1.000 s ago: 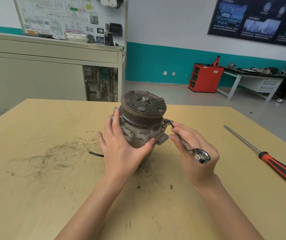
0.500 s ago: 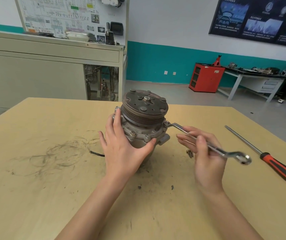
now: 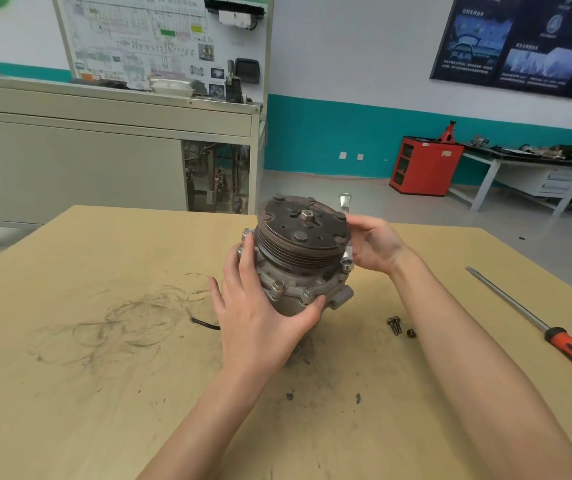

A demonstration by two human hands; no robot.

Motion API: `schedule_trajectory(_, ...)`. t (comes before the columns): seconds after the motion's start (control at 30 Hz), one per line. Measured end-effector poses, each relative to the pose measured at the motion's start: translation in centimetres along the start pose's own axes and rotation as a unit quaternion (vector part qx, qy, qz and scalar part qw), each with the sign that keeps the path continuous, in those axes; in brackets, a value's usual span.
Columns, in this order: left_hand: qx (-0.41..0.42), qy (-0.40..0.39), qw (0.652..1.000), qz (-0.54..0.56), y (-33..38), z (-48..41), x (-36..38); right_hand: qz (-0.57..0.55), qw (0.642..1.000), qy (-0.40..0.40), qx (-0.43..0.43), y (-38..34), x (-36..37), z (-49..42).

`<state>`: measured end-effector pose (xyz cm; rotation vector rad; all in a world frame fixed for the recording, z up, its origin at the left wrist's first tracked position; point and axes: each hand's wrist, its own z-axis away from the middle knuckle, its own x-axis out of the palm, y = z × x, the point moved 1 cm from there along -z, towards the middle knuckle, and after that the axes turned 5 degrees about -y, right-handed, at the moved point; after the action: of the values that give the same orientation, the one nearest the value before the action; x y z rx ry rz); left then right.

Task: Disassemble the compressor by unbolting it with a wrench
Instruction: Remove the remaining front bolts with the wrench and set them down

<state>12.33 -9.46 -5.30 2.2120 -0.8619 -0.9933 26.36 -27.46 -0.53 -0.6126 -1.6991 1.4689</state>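
Compressor (image 3: 298, 271) stands on end mid-frame on the bench (image 3: 104, 410). Pulley (image 3: 303, 230) is up, long axis near vertical, top face tipped a bit toward the camera.

Left hand (image 3: 260, 323) holds the body from the lower left: fingers (image 3: 244, 258) wrap up the left side and the thumb clamps the front under the flange. That's the brace.

Right hand (image 3: 376, 247) sits against the right edge of the pulley, palm facing it. Its fingertips are hidden behind the rim, so I can't tell whether they're closed on anything. A bright metal end (image 3: 345, 199) pokes up just above that hand. Probably the wrench, not certain.

Key geometry:
- The flange bolts ring the body just below the pulley, shanks parallel to the long axis.
- The right-side ear bolt (image 3: 347, 263) is just below the right hand's palm, so it's the nearest to that hand.
- The two front bolts (image 3: 278, 285) sit between the left thumb and fingers, further from the right hand.

My read is the right ear bolt goes next, with the wrench coming in from the right of frame. The pulley overhangs it, so swing room looks tight.

Loose bolts (image 3: 394, 324) lie on the bench right of the base. The screwdriver (image 3: 568, 348) is far right, well apart.
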Motion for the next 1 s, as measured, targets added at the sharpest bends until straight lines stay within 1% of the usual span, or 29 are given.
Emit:
schedule_trajectory(0.07, -0.001, 0.002, 1.0, 0.0, 0.0, 0.0, 0.1, 0.021, 1.0, -0.019, 0.005, 0.1, 0.5, -0.9)
schedule_trajectory(0.1, -0.001, 0.003, 1.0, -0.001, -0.1, 0.0, 0.1, 0.013, 1.0, -0.022, 0.0, 0.2, 0.5, -0.9)
schedule_trajectory(0.17, -0.001, 0.004, 1.0, -0.003, -0.1, 0.0, 0.2, -0.053, 0.998, -0.009, -0.033, 0.1, 0.1, -0.4)
schedule_trajectory(0.23, 0.001, 0.002, 1.0, -0.005, -0.1, 0.1, 0.2, -0.124, 0.988, 0.029, -0.087, -0.5, -0.3, 1.1)
schedule_trajectory(0.27, 0.0, 0.001, 1.0, -0.006, -0.2, 0.1, 0.3, -0.139, 0.98, 0.07, -0.121, -1.1, -0.2, 2.1)
schedule_trajectory(0.3, -0.001, -0.001, 1.0, -0.006, -0.2, 0.2, 0.2, -0.122, 0.971, 0.127, -0.16, -1.8, 0.0, 3.4)
schedule_trajectory(0.37, -0.004, -0.003, 1.0, -0.006, -0.2, 0.1, 0.3, -0.027, 0.94, 0.243, -0.236, -2.6, 0.8, 5.9)
schedule_trajectory(0.43, -0.003, -0.003, 1.0, -0.006, -0.2, 0.1, 0.2, 0.084, 0.891, 0.323, -0.307, -2.4, 2.4, 8.2)
schedule_trajectory(0.5, 0.0, -0.001, 1.0, -0.007, -0.2, 0.1, 0.2, 0.184, 0.829, 0.369, -0.378, -1.1, 4.8, 10.0)
schedule_trajectory(0.53, 0.001, -0.001, 1.0, -0.009, -0.2, 0.1, 0.3, 0.225, 0.798, 0.371, -0.418, -0.4, 6.0, 10.6)
schedule_trajectory(0.6, 0.0, -0.001, 1.0, -0.012, -0.2, 0.1, 0.3, 0.32, 0.737, 0.337, -0.491, 1.2, 8.1, 11.2)
schedule_trajectory(0.67, -0.001, 0.001, 1.0, -0.014, -0.2, 0.0, 0.2, 0.438, 0.679, 0.285, -0.516, 2.9, 9.2, 11.3)
schedule_trajectory(0.73, 0.0, 0.005, 1.0, -0.017, -0.1, 0.1, 0.2, 0.526, 0.626, 0.261, -0.513, 4.4, 9.7, 11.5)
schedule_trajectory(0.8, -0.001, 0.006, 1.0, -0.016, -0.1, 0.1, 0.2, 0.566, 0.599, 0.251, -0.508, 5.4, 9.9, 11.8)
schedule_trajectory(0.87, 0.0, 0.005, 1.0, -0.015, -0.1, 0.1, 0.2, 0.586, 0.58, 0.251, -0.507, 6.0, 9.9, 12.1)
schedule_trajectory(0.97, 0.0, 0.0, 1.0, -0.014, -0.1, 0.1, 0.2, 0.588, 0.574, 0.253, -0.511, 6.5, 9.8, 12.4)
schedule_trajectory(1.0, -0.001, -0.001, 1.0, -0.014, 0.0, 0.0, 0.2, 0.579, 0.581, 0.255, -0.512, 6.7, 9.7, 12.4)
